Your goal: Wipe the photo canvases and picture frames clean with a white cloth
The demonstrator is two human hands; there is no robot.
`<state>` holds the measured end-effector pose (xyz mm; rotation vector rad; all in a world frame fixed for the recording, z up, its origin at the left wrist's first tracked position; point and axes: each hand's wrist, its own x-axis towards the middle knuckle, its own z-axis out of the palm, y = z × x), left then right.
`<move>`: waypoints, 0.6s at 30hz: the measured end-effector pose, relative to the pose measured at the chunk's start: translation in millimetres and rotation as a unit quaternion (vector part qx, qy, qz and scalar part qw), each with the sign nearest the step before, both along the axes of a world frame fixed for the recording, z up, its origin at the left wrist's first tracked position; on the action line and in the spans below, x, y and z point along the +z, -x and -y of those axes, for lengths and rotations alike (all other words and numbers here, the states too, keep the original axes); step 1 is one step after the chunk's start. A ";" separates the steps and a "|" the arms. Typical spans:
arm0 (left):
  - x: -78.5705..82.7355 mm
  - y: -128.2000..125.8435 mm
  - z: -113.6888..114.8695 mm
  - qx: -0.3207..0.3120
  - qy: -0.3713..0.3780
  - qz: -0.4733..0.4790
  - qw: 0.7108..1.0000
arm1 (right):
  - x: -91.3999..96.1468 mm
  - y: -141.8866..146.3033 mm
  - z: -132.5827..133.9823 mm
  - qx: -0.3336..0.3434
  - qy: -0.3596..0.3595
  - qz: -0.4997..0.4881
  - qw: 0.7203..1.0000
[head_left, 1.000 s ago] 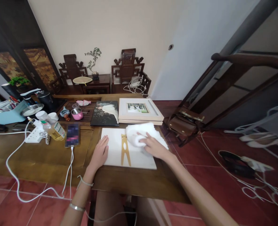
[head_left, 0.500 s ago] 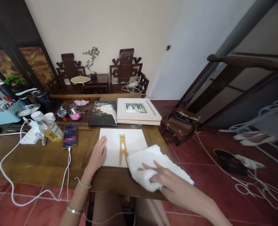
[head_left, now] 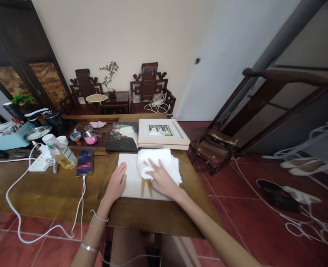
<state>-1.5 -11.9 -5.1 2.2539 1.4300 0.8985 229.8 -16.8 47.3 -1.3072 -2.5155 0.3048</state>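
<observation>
A white rectangular panel (head_left: 130, 187), like the back of a picture frame, lies flat on the wooden table. On its middle is a tan forked piece (head_left: 146, 188), whose upper part is hidden. My left hand (head_left: 117, 181) rests on the panel's left edge, fingers stretched out flat, holding nothing. Under my right hand (head_left: 161, 178) is a fluffy white cloth (head_left: 171, 163), gripped with some fingers spread over it. The cloth covers the panel's upper right part.
Behind the panel lie a dark photo panel (head_left: 121, 139) and stacked pale picture frames (head_left: 164, 142). To the left are a phone (head_left: 84, 163) on a white cable, a bottle (head_left: 67, 157), a power strip (head_left: 39, 163) and a pink cup (head_left: 90, 138). The table's right edge (head_left: 198, 185) is close.
My right hand has moved the cloth up and left, from the table's front right corner onto the panel, over the tan piece's top. My left hand has stayed on the panel's left edge.
</observation>
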 end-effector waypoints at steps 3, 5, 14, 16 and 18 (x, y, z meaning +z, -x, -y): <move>-1.2 -0.1 0.2 -0.001 -0.007 0.004 1.000 | 5.4 -0.6 45.9 0.071 0.008 0.001 0.997; -2.0 -0.2 0.3 -0.002 -0.008 0.004 1.000 | 8.2 -4.7 73.1 0.109 0.032 -0.007 0.994; 0.9 -1.6 0.7 -0.003 0.000 0.002 1.000 | 0.9 -16.1 21.3 0.033 0.040 -0.030 0.998; 1.4 -1.6 0.7 -0.001 0.003 0.006 1.000 | 1.3 -8.1 -7.3 -0.021 0.031 -0.017 0.999; 1.6 -1.4 0.8 0.001 0.006 0.006 1.000 | 3.4 2.6 -24.6 -0.052 0.016 0.011 0.998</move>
